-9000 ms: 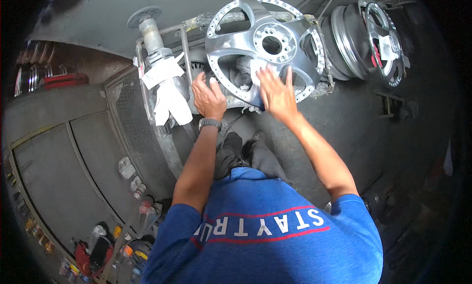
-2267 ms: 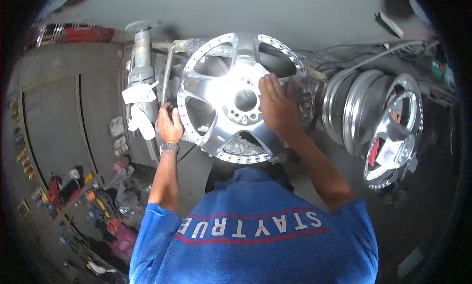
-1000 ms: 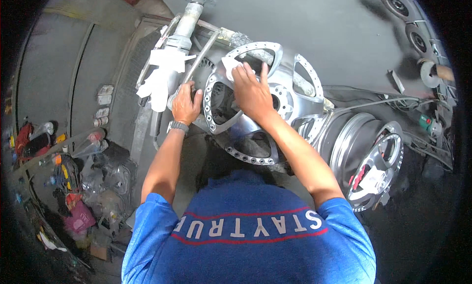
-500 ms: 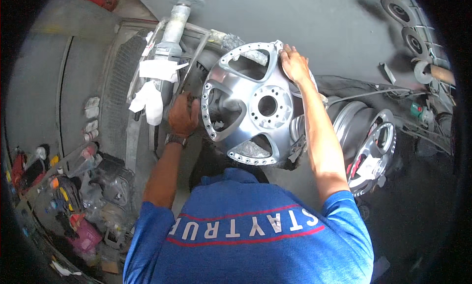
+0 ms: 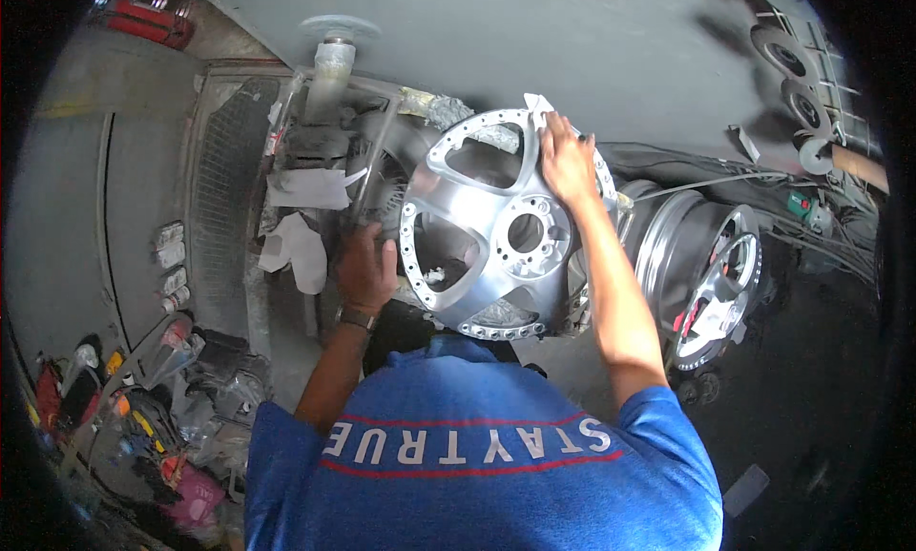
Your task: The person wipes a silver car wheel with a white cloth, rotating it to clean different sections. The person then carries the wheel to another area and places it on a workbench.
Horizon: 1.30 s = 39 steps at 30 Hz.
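Note:
A silver alloy wheel face (image 5: 456, 196) with large openings and a ring of bolt holes along its rim is in front of me. My right hand (image 5: 570, 165) presses on its upper right spoke, fingers close together. A white sheet (image 5: 536, 103), perhaps sandpaper, sticks out from under the fingers; most of it is hidden. Just left of the wheel is my left hand (image 5: 365, 272), holding nothing, its thumb apart from slightly blurred fingers. It is close to the wheel's left rim; contact cannot be made out.
White paper pieces (image 5: 307, 188) hang on a metal frame at left, below a post with a round plate (image 5: 339, 26). Another silver wheel (image 5: 718, 289) stands at right. Grinding discs (image 5: 784, 53) hang at the upper right wall. Bags and assorted items (image 5: 191, 389) crowd the lower left.
My left hand has loosened from a closed shape and lowered beside the wheel. The view has shifted, so the wheel appears lower. My right hand stays on the spoke.

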Each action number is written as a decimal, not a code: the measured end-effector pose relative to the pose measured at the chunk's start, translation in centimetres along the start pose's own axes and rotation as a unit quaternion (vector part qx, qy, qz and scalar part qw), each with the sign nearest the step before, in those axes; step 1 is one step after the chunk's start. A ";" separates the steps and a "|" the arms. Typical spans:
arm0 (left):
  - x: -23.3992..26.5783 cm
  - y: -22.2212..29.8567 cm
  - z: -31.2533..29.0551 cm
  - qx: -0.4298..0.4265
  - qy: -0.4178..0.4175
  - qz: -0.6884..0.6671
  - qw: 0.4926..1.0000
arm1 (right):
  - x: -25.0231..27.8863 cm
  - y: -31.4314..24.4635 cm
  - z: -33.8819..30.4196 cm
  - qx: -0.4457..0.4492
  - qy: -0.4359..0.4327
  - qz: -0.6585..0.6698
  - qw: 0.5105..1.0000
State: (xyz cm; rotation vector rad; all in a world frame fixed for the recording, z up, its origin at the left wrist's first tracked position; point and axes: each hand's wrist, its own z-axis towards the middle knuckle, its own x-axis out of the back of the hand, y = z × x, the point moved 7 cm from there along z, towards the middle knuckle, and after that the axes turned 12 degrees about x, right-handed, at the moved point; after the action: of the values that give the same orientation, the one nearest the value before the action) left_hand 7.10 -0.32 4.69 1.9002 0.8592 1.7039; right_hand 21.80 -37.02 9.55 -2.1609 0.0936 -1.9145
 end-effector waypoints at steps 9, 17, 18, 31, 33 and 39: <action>0.1 -0.6 0.2 0.038 0.001 -0.049 0.998 | -4.0 -18.8 0.1 0.355 -0.098 -0.083 0.926; -0.2 -0.7 0.4 0.053 -0.027 -0.076 0.995 | -1.8 -10.7 3.4 0.262 -0.125 -0.134 0.948; -0.4 -0.7 0.4 0.050 -0.032 -0.078 0.995 | -1.2 -6.5 4.0 0.192 -0.063 -0.086 0.976; -1.2 -1.0 0.1 0.024 -0.045 -0.018 0.999 | -0.4 14.4 -13.5 -0.262 0.039 0.085 0.960; -0.8 -0.7 0.2 0.007 -0.040 -0.003 0.999 | -0.4 11.8 -9.6 -0.234 0.052 0.093 0.966; -0.7 -0.1 0.8 0.011 -0.030 0.019 0.999 | -0.5 0.2 2.0 0.037 -0.013 0.069 0.997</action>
State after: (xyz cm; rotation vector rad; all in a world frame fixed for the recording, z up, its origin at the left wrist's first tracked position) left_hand 7.83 -0.64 4.03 1.9833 0.8269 1.6565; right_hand 23.72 -36.80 8.85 -2.0734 0.1603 -1.7850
